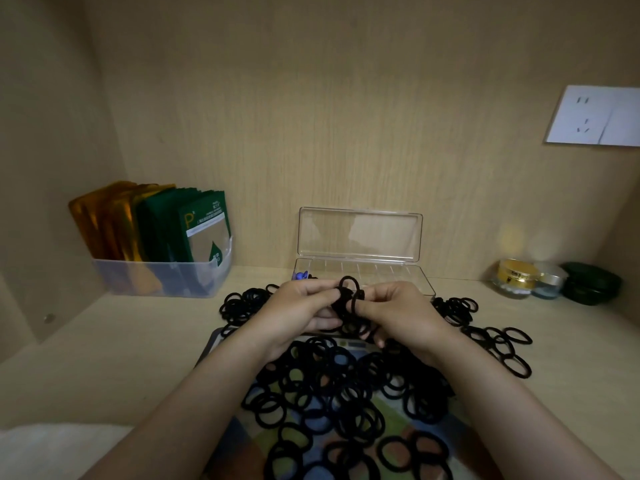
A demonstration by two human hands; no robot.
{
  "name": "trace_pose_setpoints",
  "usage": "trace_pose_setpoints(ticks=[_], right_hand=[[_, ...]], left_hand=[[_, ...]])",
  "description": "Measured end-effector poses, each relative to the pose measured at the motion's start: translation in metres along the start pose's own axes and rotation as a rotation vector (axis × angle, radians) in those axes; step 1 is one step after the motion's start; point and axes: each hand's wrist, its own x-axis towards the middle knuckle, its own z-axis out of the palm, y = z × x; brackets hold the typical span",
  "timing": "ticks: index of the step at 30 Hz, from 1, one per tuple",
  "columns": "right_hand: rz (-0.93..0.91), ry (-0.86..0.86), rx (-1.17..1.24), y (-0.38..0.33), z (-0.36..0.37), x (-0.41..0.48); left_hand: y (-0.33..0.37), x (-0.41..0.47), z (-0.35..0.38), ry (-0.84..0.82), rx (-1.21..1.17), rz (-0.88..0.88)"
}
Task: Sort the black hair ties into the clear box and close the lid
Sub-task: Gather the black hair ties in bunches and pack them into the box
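A big pile of black hair ties (346, 393) covers a colourful mat on the shelf in front of me. Behind it stands the clear box (408, 277) with its lid (360, 233) raised upright; a blue item (300, 274) lies in its left end. My left hand (298, 313) and my right hand (398, 311) meet just in front of the box, above the pile. Together they hold a small bunch of black hair ties (348, 299), the fingers of both curled round it. One loop sticks up above the fingers.
A translucent bin (162, 278) with green and gold sachets stands at the back left. Small jars, one with a gold lid (517, 271) and a dark green one (592, 282), sit at the back right. A white wall socket (595, 116) is mounted upper right. Loose ties (498, 341) spread to the right.
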Motion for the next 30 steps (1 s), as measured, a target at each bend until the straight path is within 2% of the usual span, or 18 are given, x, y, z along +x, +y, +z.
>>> trace_pose_setpoints(ticks=[4, 7, 11, 15, 19, 21, 27, 30], right_hand=[[-0.04, 0.088, -0.202, 0.002, 0.003, 0.003], [-0.089, 0.084, -0.286, 0.002, 0.005, 0.003], [-0.099, 0.05, -0.22, 0.003, 0.003, 0.003], [-0.081, 0.12, -0.022, -0.002, -0.001, 0.001], [-0.067, 0.006, 0.332, -0.01, -0.004, -0.002], [-0.074, 0.001, 0.31, -0.009, -0.002, -0.002], [-0.088, 0.159, 0.172, -0.005, 0.005, 0.001], [-0.119, 0.2, 0.088, -0.002, 0.008, 0.002]], left_hand=[[0.001, 0.0, -0.001, -0.027, -0.052, -0.046], [-0.001, 0.001, -0.001, 0.039, 0.075, -0.008], [-0.003, 0.004, -0.004, 0.185, 0.029, -0.033], [-0.002, 0.005, -0.009, 0.252, 0.049, -0.028], [-0.003, 0.002, -0.003, 0.152, 0.103, 0.003], [-0.001, 0.0, 0.003, 0.067, 0.076, 0.022], [0.006, -0.005, 0.009, -0.113, -0.081, 0.001], [0.007, -0.008, 0.011, -0.156, 0.02, 0.036]])
